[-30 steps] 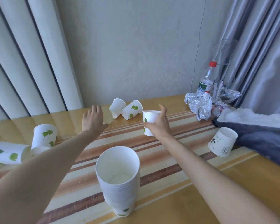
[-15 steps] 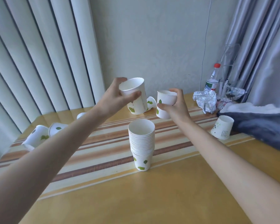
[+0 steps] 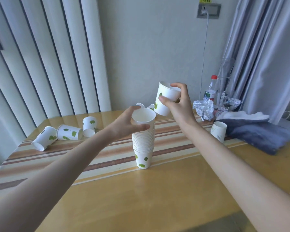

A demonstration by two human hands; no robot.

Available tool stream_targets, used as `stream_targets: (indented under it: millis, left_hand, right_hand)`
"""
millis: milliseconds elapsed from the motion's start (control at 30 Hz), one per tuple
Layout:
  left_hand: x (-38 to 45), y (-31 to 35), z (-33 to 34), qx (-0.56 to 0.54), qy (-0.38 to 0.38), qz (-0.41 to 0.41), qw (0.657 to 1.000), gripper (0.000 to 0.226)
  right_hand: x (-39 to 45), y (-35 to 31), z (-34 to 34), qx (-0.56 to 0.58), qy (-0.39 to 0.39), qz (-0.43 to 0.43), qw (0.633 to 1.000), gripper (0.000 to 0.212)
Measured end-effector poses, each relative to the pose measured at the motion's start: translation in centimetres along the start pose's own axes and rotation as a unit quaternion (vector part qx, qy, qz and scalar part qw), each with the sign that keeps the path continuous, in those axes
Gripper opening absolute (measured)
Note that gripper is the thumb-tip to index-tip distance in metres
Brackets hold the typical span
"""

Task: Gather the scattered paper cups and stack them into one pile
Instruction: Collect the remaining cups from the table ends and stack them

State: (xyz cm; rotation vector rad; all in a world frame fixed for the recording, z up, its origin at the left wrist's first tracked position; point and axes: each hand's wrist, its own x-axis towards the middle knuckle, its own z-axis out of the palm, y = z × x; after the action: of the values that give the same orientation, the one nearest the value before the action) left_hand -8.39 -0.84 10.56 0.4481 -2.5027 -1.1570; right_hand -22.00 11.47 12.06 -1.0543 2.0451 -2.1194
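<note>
A tall stack of white paper cups with green leaf prints stands mid-table. My left hand grips the top cup, which sits in the stack's mouth. Above and to the right, my right hand holds a second leaf-print cup tilted in the air. Three loose cups lie at the left: one on its side, another on its side, one upside down. One more upright cup stands at the right. Parts of two cups show behind the stack.
A striped runner crosses the wooden table. A dark blue folded blanket, crumpled foil and a plastic bottle crowd the right back corner. Vertical blinds and a curtain border the table.
My left hand has brought its cup down onto the top of the stack. My right hand has lifted its cup higher and tilted it. The camera has pulled back.
</note>
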Motion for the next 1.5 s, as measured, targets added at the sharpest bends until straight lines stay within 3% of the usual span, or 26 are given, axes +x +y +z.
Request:
stream_targets:
  millis: [133, 233, 500, 633, 767, 867, 967, 1067, 1500]
  left_hand:
    - [-0.9, -1.7, 1.3, 0.019, -0.034, -0.034, 0.999, 0.094]
    - [-1.6, -3.0, 1.4, -0.032, -0.054, -0.057, 0.996, 0.107]
    - [-2.9, -6.2, 2.0, -0.079, -0.030, -0.092, 0.992, 0.092]
    - [-3.4, -7.0, 3.6, -0.099, -0.020, -0.088, 0.991, 0.080]
    - [-3.4, -7.7, 5.4, -0.104, -0.021, -0.094, 0.990, 0.076]
    - [-3.2, -8.1, 6.2, -0.057, 0.027, -0.075, 0.995, 0.073]
    - [-2.7, -8.2, 6.7, -0.042, 0.053, -0.066, 0.996, 0.069]
    - [-1.4, -7.6, 6.9, -0.041, 0.054, -0.047, 0.997, 0.067]
    - [9.4, -5.2, 12.3, -0.066, -0.035, -0.019, 0.997, 0.071]
  right_hand:
    - [-0.9, -0.7, 0.9, 0.023, -0.040, -0.022, 0.999, 0.037]
    - [-1.6, -0.5, 1.9, 0.015, -0.079, -0.022, 0.996, 0.031]
    - [-4.1, 2.6, 3.0, -0.137, -0.195, -0.005, 0.971, 0.036]
    - [-5.7, 4.6, 2.7, -0.194, -0.248, 0.009, 0.949, 0.056]
    - [-6.7, 5.2, 2.9, -0.113, -0.251, 0.020, 0.961, 0.089]
    - [-7.8, 6.5, 3.2, -0.050, -0.217, 0.102, 0.970, 0.114]
    - [-8.5, 8.4, 2.9, -0.026, -0.202, 0.167, 0.965, 0.095]
    - [-7.6, 9.3, 2.2, -0.017, -0.177, 0.161, 0.971, 0.066]
    - [0.0, 13.4, -3.8, -0.032, -0.071, 0.167, 0.983, 0.068]
